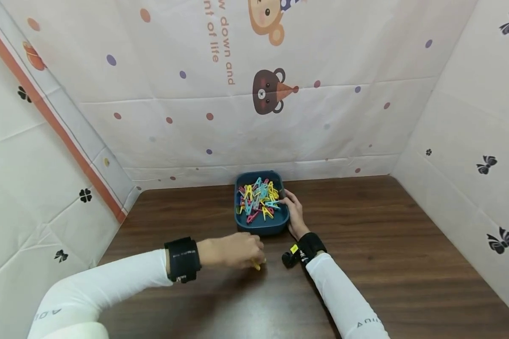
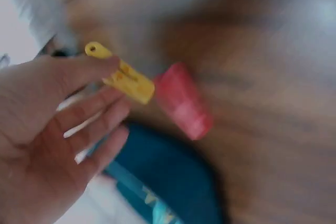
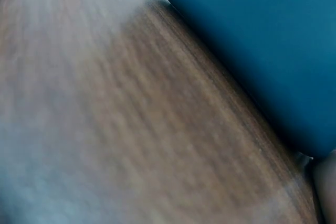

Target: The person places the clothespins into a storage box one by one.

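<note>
My left hand [image 1: 236, 249] pinches a yellow clothespin [image 2: 137, 86] between thumb and fingers, low over the table in front of the basket. Just beyond that clothespin in the left wrist view is a blurred red piece [image 2: 185, 103]; its kind and whether it touches the clothespin I cannot tell. A dark blue plastic basket [image 1: 260, 230] holds many clothespins [image 1: 258, 197] in yellow, light blue and pink. At the basket's right side, my right hand [image 1: 296, 214] grips the wall near the rim. The right wrist view shows mostly the basket's outer wall [image 3: 262, 40].
The basket stands near the back edge of a dark brown wooden table [image 1: 365, 245]. Behind it hangs a white printed cloth [image 1: 335, 122], and more cloth closes off the left and right sides.
</note>
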`<state>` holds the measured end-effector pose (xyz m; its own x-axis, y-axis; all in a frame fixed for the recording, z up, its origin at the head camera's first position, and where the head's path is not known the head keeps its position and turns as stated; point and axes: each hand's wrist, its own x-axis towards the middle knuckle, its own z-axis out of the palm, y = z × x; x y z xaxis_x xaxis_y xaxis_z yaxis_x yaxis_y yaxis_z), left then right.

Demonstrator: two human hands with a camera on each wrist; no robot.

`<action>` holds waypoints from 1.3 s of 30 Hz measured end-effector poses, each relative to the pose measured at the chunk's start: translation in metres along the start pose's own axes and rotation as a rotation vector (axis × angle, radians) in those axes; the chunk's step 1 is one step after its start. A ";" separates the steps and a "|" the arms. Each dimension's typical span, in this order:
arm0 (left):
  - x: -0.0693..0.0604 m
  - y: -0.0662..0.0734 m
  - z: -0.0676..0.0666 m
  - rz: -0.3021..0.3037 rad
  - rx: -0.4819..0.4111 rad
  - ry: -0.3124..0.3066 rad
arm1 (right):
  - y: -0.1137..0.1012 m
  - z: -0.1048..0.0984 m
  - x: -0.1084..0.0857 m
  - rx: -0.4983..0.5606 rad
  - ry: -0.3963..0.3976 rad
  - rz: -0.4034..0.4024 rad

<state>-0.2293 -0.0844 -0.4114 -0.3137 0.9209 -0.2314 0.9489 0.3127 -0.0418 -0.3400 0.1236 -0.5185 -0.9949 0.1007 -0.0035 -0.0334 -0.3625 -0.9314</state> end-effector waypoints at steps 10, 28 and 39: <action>0.025 -0.107 -0.101 -0.175 -0.375 0.262 | 0.002 0.001 -0.003 -0.032 -0.009 -0.006; 0.104 -0.178 -0.040 -1.031 -0.408 0.146 | -0.001 0.002 -0.001 -0.013 -0.003 0.015; 0.095 -0.174 -0.054 -1.017 -0.365 0.180 | -0.001 -0.003 -0.002 -0.023 0.000 0.015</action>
<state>-0.4264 -0.0392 -0.3738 -0.9733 0.2043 -0.1049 0.1856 0.9688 0.1644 -0.3381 0.1262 -0.5189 -0.9953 0.0950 -0.0177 -0.0160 -0.3423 -0.9394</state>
